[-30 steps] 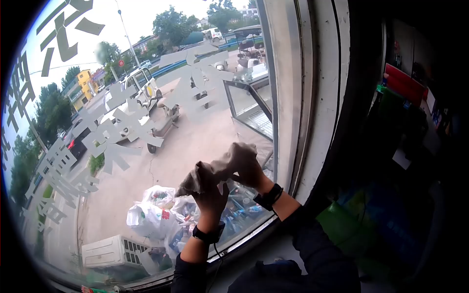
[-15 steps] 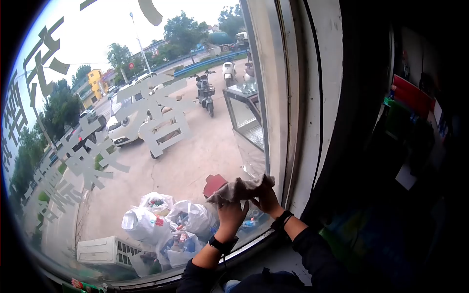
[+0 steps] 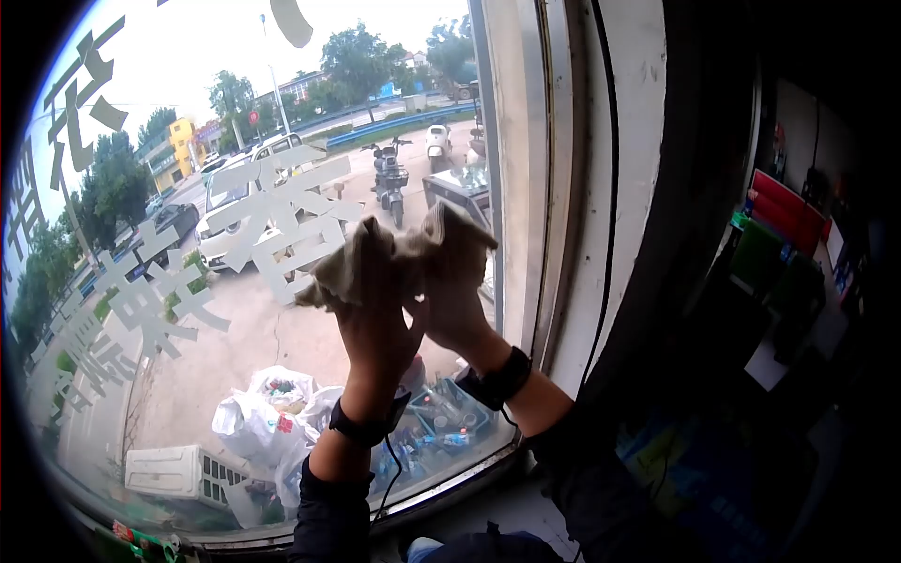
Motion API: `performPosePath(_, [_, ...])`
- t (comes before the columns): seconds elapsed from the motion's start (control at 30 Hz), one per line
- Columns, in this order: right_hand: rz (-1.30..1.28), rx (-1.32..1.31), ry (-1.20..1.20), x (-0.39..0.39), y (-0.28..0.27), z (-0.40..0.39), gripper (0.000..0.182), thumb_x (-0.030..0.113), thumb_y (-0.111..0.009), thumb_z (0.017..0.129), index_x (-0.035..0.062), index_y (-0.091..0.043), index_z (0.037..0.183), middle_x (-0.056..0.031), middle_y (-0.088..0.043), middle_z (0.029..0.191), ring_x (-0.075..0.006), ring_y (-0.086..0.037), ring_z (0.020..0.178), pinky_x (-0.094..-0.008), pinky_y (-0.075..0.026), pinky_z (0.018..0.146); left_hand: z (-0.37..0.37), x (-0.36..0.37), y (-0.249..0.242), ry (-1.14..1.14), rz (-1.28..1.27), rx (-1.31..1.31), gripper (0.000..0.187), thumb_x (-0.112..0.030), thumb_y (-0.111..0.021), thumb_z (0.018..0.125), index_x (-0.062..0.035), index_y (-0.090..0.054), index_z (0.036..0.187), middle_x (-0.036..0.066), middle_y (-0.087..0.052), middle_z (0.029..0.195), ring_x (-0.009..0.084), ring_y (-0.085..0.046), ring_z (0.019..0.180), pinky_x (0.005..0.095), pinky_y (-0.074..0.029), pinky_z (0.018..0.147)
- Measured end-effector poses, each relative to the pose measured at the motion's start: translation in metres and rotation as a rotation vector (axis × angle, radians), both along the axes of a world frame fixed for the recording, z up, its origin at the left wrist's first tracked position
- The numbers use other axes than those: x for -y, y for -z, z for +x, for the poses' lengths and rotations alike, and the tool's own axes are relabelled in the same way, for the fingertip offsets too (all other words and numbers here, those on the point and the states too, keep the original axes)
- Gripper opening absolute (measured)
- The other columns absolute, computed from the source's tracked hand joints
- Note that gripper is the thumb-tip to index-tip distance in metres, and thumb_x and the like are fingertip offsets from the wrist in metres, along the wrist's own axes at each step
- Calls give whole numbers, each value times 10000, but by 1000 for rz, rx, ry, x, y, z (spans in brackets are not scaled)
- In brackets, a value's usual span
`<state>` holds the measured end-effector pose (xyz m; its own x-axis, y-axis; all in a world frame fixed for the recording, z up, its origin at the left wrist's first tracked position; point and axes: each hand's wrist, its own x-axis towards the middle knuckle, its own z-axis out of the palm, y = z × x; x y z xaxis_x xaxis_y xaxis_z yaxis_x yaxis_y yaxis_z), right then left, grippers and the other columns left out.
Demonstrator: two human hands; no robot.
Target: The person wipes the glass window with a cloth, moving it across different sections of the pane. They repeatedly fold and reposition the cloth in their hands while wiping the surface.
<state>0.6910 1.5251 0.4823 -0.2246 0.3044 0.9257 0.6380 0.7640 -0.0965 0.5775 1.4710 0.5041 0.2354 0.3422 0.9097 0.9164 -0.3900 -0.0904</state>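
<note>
A crumpled grey-brown cloth [image 3: 405,258] is up at the window glass [image 3: 239,328], near the right side of the pane. My left hand [image 3: 375,333] holds its left part, and my right hand [image 3: 458,310] grips the right part close beside it. Folds of cloth cover most of the fingers on both hands. The two thumbs come near each other just under the cloth. Each wrist wears a black band, and a thin dark cord hangs by the left one.
Pale lettering [image 3: 291,220] is stuck on the glass left of the cloth. A metal window frame [image 3: 526,188] borders the pane on the right. Outside, white bags [image 3: 258,422], a blue crate of bottles [image 3: 450,413] and a white boxy unit [image 3: 174,472] stand low down; parked vehicles are farther off.
Both hands have moved up the glass and slightly left, carrying the cloth with them. The crate of bottles below now shows more, and the red item beside the cloth is mostly hidden.
</note>
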Motion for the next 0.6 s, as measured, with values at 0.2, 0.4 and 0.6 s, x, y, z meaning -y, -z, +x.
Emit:
performPosePath(0.2, [-350,83,-184,27,74,-18,511,228,-492,803,3,-369,1245,-215,-367,1273,-375,-286,1232,-468,-184,1037,-18,18,81,-32,-224,47,630,-238,-589,674,-48,-413,1248,176,-292,1365,319,-272,1267,475,-175,1027])
performPosePath(0.4, [213,-34,-52,17,-62,-19,502,185,-488,804,13,-369,1260,-191,-361,1293,-358,-293,1235,-431,-201,1034,-18,14,-54,-41,98,-32,626,-137,-572,705,-70,-361,1291,161,-252,1389,301,-222,1295,427,-162,1038])
performPosePath(0.6, [260,-99,-123,2,-94,-21,525,166,-560,776,16,-384,1248,-179,-385,1270,-332,-328,1217,-414,-224,1024,-17,2,-84,80,152,61,613,-110,-553,715,-80,-360,1296,151,-251,1391,309,-223,1292,421,-185,1031])
